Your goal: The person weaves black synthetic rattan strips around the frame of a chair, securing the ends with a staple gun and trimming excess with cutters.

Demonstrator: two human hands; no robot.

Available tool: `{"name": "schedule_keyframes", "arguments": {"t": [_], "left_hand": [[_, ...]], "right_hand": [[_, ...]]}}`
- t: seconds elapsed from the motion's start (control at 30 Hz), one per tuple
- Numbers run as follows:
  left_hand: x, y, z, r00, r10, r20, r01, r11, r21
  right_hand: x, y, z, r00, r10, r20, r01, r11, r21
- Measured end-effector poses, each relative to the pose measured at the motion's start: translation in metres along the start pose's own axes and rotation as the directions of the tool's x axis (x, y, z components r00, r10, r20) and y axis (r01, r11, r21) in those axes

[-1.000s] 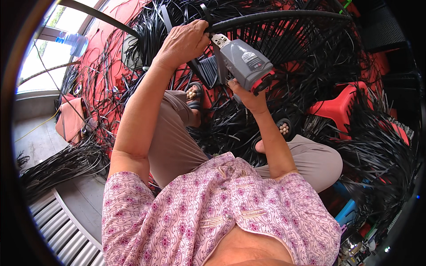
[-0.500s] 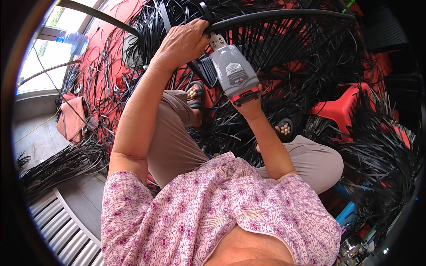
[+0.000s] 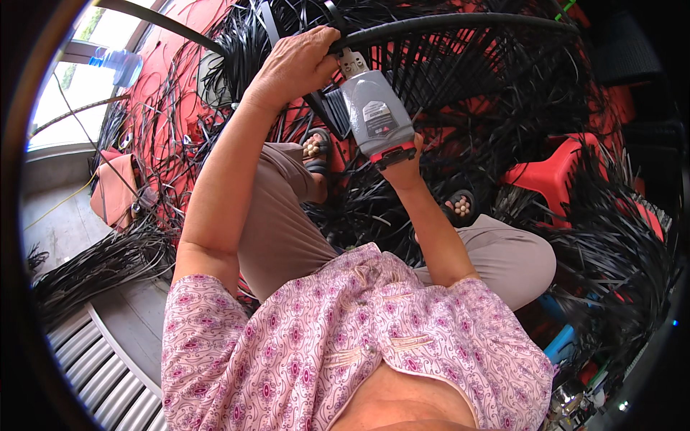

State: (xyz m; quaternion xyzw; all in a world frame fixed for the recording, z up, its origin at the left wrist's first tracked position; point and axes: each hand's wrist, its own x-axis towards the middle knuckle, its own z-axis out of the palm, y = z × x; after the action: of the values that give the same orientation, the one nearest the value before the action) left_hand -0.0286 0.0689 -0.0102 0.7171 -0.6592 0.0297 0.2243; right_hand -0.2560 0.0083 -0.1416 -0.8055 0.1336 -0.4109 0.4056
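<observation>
My left hand [image 3: 295, 68] grips the black curved frame tube [image 3: 460, 23] of a half-woven wicker piece at the top middle. Right beside it my right hand [image 3: 404, 167] holds a grey power stapler with a red base [image 3: 374, 118] from below, its nose pressed up against the tube next to my left fingers. Black rattan strips [image 3: 474, 93] hang from the tube in a row behind the tool. My knees and sandalled feet show below the hands.
Loose black strips [image 3: 100, 262] lie in bundles across the red floor at left and right. A red plastic stool [image 3: 557, 172] stands at the right. A clear plastic bottle [image 3: 118, 63] sits by the window at upper left. A ribbed metal sheet [image 3: 93, 359] lies at lower left.
My right hand has swung the stapler from a tilted position to nearly upright, bringing its nose up to the tube. My left hand has stayed on the tube.
</observation>
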Motion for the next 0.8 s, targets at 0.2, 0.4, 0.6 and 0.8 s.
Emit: {"name": "schedule_keyframes", "arguments": {"t": [0.2,0.4,0.6,0.8], "left_hand": [[-0.002,0.006,-0.001,0.999,-0.042,0.025,0.042,0.999,0.002],[-0.002,0.012,0.001,0.996,-0.083,-0.022,0.083,0.997,0.001],[0.002,0.020,0.007,0.991,-0.053,-0.123,0.049,0.998,-0.034],[-0.004,0.028,0.011,0.994,-0.043,-0.103,0.052,0.996,0.078]], "right_hand": [[0.008,-0.029,-0.037,0.996,0.046,-0.083,-0.054,0.993,-0.101],[0.045,-0.035,-0.150,0.776,0.511,-0.370,-0.470,0.860,0.201],[0.037,0.034,-0.393,0.931,0.224,-0.289,-0.365,0.524,-0.770],[-0.025,0.077,-0.477,0.633,0.645,-0.428,-0.419,-0.180,-0.890]]}}
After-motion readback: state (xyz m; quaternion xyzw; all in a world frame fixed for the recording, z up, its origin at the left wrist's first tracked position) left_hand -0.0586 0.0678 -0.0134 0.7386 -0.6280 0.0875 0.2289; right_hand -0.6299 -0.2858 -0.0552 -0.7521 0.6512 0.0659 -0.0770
